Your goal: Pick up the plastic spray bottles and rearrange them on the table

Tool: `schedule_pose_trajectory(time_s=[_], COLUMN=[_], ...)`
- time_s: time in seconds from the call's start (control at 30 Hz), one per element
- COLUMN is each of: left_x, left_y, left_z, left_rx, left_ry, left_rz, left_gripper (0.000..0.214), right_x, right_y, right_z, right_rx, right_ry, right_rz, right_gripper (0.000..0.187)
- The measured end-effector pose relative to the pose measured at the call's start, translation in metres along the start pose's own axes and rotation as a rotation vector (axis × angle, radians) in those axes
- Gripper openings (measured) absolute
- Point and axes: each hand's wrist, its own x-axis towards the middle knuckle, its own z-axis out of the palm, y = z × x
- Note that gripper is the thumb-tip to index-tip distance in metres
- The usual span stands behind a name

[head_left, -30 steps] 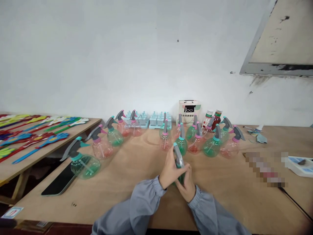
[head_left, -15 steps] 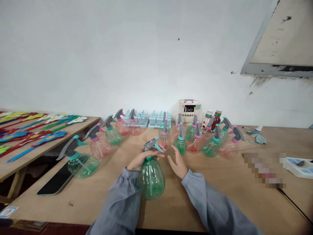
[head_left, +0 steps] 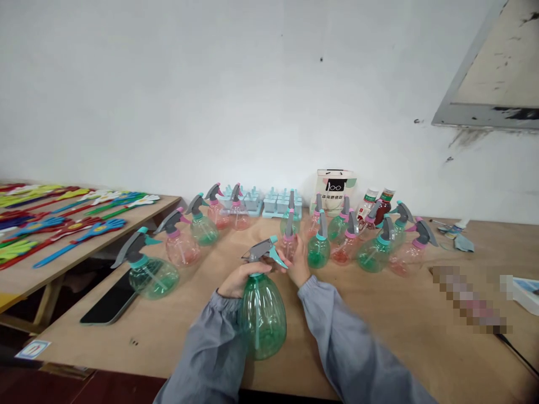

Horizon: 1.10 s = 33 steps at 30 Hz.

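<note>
A clear green spray bottle (head_left: 264, 320) with a grey and turquoise trigger head stands upright in front of me. My left hand (head_left: 239, 279) is closed round its neck, just below the trigger head. My right hand (head_left: 300, 265) is to the right of the trigger, with its fingers stretched upward and apart; some are partly hidden. Its fingertips overlap the view of a pink spray bottle (head_left: 288, 247) behind, and I cannot tell whether they touch it. A green spray bottle (head_left: 319, 252) stands just right of that hand.
More green and pink spray bottles stand in groups left and right. A black phone (head_left: 110, 300) lies left. Blue ice-pop moulds (head_left: 275, 205), a paper bag (head_left: 334, 196) and capped bottles (head_left: 383, 207) line the wall. Colourful hand-shaped sticks (head_left: 80, 241) cover another table.
My right hand has moved in to the left, closer to the trigger head and my left hand. The left hand keeps its hold on the green bottle. The view has shifted slightly left.
</note>
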Motion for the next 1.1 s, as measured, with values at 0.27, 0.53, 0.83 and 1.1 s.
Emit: schedule_pose_trajectory(time_s=[0.27, 0.53, 0.83, 1.1], left_x=[0.01, 0.037, 0.043, 0.036], left_y=[-0.004, -0.031, -0.042, -0.032], left_z=[0.003, 0.026, 0.037, 0.042], left_rx=[-0.013, -0.126, -0.135, 0.109], left_ry=[0.024, -0.115, -0.148, -0.121], left_rz=[-0.009, -0.172, -0.145, -0.116], left_gripper=[0.032, 0.035, 0.034, 0.01], right_x=[-0.074, -0.08, -0.079, -0.076], right_y=[-0.013, 0.019, 0.018, 0.016], right_z=[-0.098, -0.146, -0.149, -0.151], right_rx=[-0.037, -0.17, -0.232, -0.242], right_ry=[-0.016, 0.154, 0.114, 0.122], right_rz=[-0.124, -0.113, -0.152, -0.172], right_gripper=[0.066, 0.063, 0.066, 0.064])
